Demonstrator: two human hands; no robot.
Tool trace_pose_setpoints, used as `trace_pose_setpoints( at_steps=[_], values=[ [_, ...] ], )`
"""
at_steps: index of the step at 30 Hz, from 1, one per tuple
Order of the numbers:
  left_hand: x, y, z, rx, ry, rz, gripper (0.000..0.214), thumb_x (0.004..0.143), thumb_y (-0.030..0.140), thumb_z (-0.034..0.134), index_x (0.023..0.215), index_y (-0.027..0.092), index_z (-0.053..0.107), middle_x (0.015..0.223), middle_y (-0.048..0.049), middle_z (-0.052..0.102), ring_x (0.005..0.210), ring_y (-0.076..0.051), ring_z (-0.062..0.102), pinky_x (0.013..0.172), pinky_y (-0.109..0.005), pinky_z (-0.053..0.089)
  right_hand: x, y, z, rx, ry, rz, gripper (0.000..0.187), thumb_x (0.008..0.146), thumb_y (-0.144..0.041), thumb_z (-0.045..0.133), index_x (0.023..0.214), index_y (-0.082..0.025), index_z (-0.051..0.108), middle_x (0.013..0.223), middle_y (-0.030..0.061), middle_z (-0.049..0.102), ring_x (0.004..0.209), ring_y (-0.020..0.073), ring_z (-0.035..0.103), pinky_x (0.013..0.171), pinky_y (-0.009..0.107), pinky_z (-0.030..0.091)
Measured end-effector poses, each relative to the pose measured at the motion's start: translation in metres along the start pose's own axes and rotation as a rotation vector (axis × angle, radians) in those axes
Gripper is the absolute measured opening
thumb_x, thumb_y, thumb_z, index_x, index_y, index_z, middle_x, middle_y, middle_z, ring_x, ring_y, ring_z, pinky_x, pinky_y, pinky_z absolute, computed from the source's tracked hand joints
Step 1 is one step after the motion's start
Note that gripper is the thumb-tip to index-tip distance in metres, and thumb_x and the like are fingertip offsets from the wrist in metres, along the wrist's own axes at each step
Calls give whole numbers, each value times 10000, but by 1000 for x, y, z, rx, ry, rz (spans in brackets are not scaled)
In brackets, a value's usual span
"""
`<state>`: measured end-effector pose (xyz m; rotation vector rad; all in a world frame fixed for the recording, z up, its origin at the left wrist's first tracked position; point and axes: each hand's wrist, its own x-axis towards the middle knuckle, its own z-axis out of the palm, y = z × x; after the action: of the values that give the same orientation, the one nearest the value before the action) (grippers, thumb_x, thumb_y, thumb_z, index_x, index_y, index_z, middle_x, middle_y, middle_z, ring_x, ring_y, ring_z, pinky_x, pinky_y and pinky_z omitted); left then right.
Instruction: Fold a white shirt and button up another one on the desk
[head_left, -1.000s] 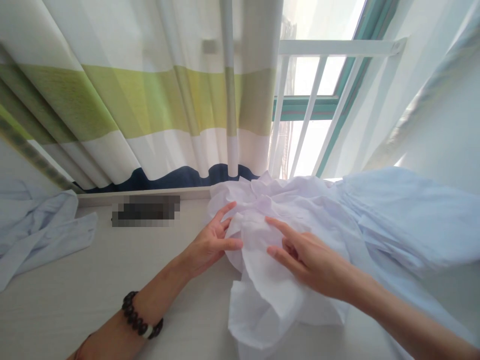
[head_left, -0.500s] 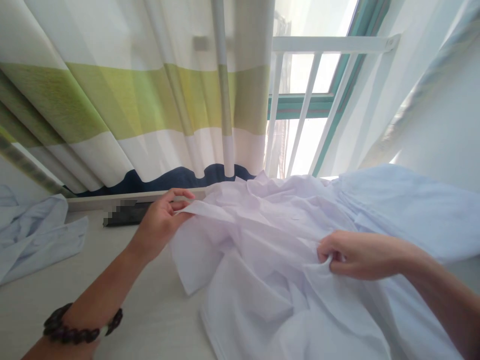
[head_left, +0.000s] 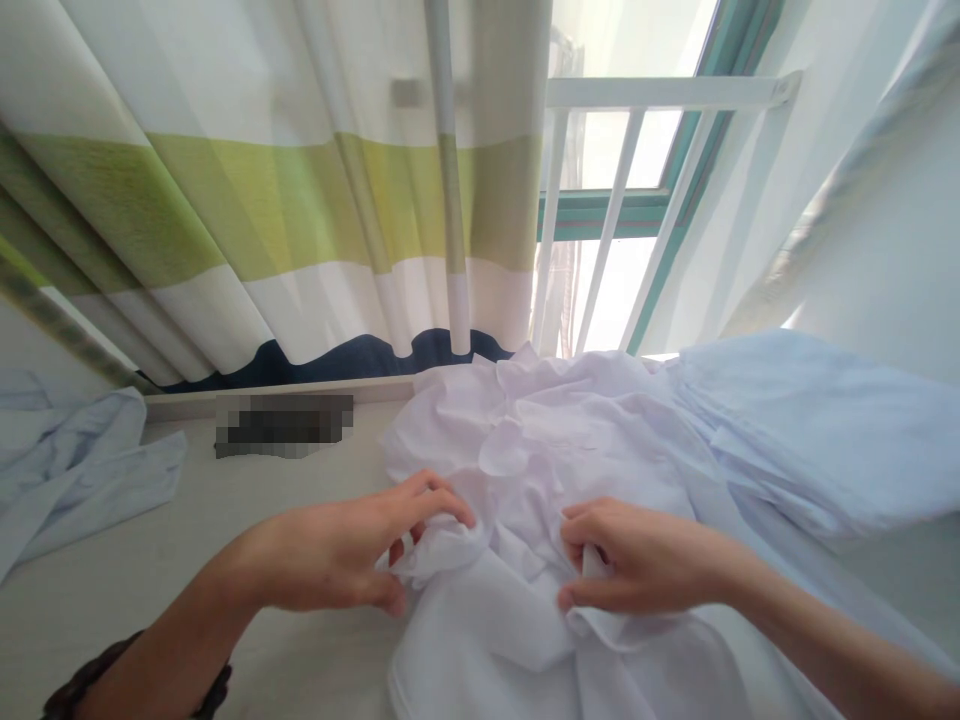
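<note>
A crumpled white garment (head_left: 555, 440) lies on the pale table (head_left: 187, 540) in front of the window. My left hand (head_left: 352, 550) has its fingers curled round a bunched fold at the garment's near left edge. My right hand (head_left: 637, 555) pinches another fold of the same white cloth a little to the right. The two hands are close together, near the front of the heap. A dark bead bracelet (head_left: 135, 680) sits on my left wrist.
A pale blue garment (head_left: 810, 430) lies to the right, partly under the white one. Another pale blue garment (head_left: 67, 470) lies at the far left. A striped curtain (head_left: 300, 200) and white window bars (head_left: 607, 220) stand behind. A blurred dark object (head_left: 283, 425) lies by the table's back edge.
Both hands had pulled the cloth apart half a second ago; now they have come back together and toward me, gripping bunched folds near the garment's front.
</note>
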<state>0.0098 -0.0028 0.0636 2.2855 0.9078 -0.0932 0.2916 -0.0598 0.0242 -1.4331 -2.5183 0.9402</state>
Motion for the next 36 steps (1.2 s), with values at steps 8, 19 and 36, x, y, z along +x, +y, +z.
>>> trace_pose_setpoints(
  at_steps=[8, 19, 36],
  values=[
    [-2, -13, 6, 210, 32, -412, 378, 628, 368, 669, 933, 196, 529, 944, -52, 586, 792, -250, 585, 665, -292, 429, -3, 40, -8, -265, 20, 234, 154, 630, -96, 540, 585, -204, 441, 709, 30, 564, 686, 196, 530, 569, 283, 353],
    [6, 30, 8, -69, 149, 48, 48, 719, 202, 516, 764, 203, 535, 784, 24, 578, 737, -136, 527, 611, -183, 408, -20, 20, -43, 136, 267, 181, 203, 814, -185, 453, 965, -231, 579, 601, -54, 425, 537, 112, 378, 505, 229, 304],
    [10, 30, 31, 65, -21, -89, 401, 758, 585, 619, 732, 185, 612, 726, 0, 615, 632, -148, 525, 545, -233, 344, -29, -9, -16, 72, 366, 182, 423, 877, -544, 473, 1125, -202, 474, 861, 37, 624, 734, 178, 579, 651, 300, 441]
  ],
)
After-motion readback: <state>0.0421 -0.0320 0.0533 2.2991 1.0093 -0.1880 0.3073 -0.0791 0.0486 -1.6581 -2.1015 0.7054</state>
